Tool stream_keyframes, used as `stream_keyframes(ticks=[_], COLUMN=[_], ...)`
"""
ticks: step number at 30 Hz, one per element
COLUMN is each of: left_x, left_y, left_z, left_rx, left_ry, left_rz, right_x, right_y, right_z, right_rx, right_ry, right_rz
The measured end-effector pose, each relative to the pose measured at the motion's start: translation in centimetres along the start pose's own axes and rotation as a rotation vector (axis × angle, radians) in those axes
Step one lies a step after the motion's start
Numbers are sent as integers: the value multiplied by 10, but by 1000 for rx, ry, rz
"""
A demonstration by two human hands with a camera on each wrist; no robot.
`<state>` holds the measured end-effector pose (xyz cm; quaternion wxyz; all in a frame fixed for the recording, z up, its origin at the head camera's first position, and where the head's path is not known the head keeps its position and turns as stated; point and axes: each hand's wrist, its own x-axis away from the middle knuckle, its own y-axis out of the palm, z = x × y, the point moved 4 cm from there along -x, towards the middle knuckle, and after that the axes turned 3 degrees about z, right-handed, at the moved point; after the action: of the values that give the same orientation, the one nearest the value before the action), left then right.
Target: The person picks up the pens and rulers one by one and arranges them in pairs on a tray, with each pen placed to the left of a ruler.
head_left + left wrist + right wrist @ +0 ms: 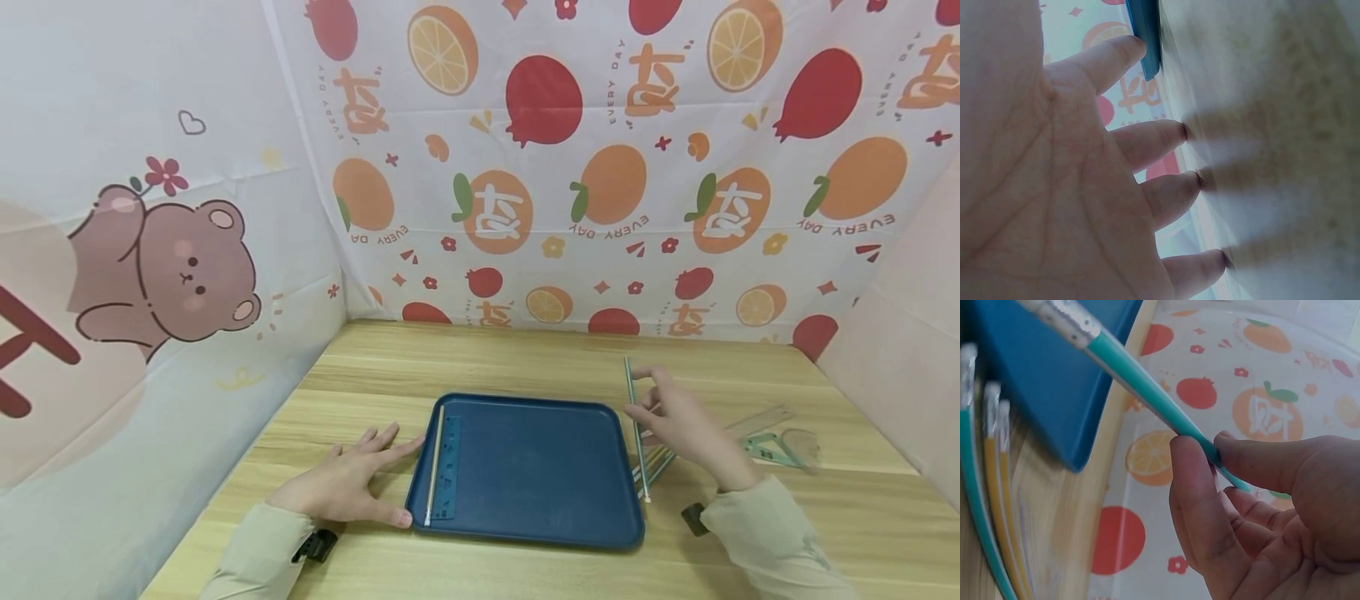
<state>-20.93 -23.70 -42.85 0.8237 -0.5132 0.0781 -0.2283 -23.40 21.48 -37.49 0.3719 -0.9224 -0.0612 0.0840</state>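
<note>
Between thumb and fingers, my right hand [682, 429] pinches a green pencil [1141, 390]. Its white eraser end points down by the right rim of a blue tray [547, 475]. My left hand [348, 483] spreads its fingers at the tray's left side, thumb and index finger touching the rim and other fingertips on the table. Inside the tray, along the left side, lie a light wooden-coloured pencil [434, 467] and a blue ruler [449, 479] with cut-out shapes. More pencils, green [969, 462] and yellow [994, 481], rest on the table beneath my right hand.
Right of my right hand lie a clear ruler [761, 421], a green set square [768, 450] and a clear, rounded piece [802, 450]. A fruit-patterned cloth [555, 208] hangs behind the wooden table [375, 358], with pale cloths at both sides.
</note>
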Motion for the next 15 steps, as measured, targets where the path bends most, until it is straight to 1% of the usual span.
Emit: stream_keyframes(ticks=[4, 11, 15], left_x=[0, 0, 0], left_y=[0, 2, 1], left_z=[0, -2, -3], left_rx=[2, -1, -9], left_ry=[-2, -6, -2], left_rz=[-3, -6, -1], right_x=[-3, -8, -12], right_y=[6, 15, 20], right_z=[-6, -9, -13], right_rx=[-48, -57, -90], right_ry=[-5, 11, 27], right_rz=[-17, -10, -25])
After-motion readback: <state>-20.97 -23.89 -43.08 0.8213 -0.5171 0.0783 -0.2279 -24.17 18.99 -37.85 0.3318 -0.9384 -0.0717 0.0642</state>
